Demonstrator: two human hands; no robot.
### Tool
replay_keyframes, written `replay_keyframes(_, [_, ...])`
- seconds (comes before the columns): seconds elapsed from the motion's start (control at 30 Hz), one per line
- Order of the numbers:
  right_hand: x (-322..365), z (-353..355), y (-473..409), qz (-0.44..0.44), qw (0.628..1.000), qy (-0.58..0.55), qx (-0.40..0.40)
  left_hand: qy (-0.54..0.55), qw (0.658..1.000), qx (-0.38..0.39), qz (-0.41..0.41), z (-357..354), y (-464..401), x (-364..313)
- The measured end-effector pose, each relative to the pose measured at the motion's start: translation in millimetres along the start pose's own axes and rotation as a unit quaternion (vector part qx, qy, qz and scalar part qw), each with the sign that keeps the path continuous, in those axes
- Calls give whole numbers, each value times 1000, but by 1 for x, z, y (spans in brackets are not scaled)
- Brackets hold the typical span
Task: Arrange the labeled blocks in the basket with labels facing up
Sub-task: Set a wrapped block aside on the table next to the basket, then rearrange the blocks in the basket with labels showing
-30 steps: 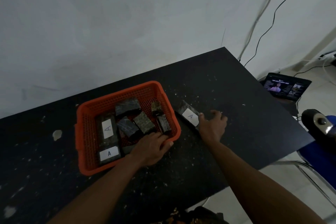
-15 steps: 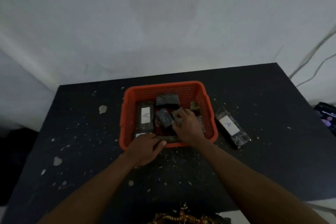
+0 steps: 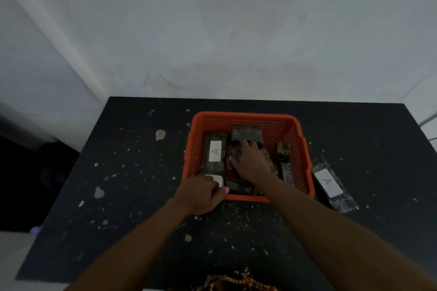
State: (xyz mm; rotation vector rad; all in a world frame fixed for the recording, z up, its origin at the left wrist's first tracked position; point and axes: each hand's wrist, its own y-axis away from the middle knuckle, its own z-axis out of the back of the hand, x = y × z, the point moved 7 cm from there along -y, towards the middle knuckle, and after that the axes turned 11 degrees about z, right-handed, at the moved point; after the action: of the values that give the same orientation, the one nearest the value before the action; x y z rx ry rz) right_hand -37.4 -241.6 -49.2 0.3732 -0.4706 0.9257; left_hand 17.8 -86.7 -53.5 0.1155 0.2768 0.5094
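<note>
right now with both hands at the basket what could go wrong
1. The right hand covers the middle blocks, so a block could settle label down unseen.
2. The left hand grips the orange basket at its near rim; a tug there might shift the loose, tilted blocks.
3. One labeled block lies outside on the table and could be forgotten.

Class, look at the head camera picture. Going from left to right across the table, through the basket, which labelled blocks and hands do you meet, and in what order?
Left hand at the orange basket's near left corner → upright block labelled A inside the basket → right hand reaching among the dark blocks → labelled block lying on the table outside the basket's right wall.
</note>
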Motion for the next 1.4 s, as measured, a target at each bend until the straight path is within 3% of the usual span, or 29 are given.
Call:
replay_keyframes(0.17, [1,-6,-9,-9,1000,5,29,-2,1000,-26,-9,-1,-1,0])
replay_keyframes(0.5, [-17,22,3,-48,986,-150,-60,-15,999,-42,2,-3,-1,1])
replay_keyframes(0.7, [-33,25,24,-107,930,-333,-115,-6,999,-37,9,-5,0,2])
replay_keyframes(0.87, [-40,23,44,-98,892,-425,-117,-5,999,-43,4,-5,0,1])
replay_keyframes(1.1, [-39,27,58,-95,878,-450,-131,-5,999,-41,0,-5,0,1])
replay_keyframes(1.23, [-40,30,61,-86,890,-426,-137,-10,999,-43,-3,-3,1,-1])
replay_keyframes(1.4, [-35,27,60,-54,879,-464,-97,-5,999,-37,-2,-3,1,-1])
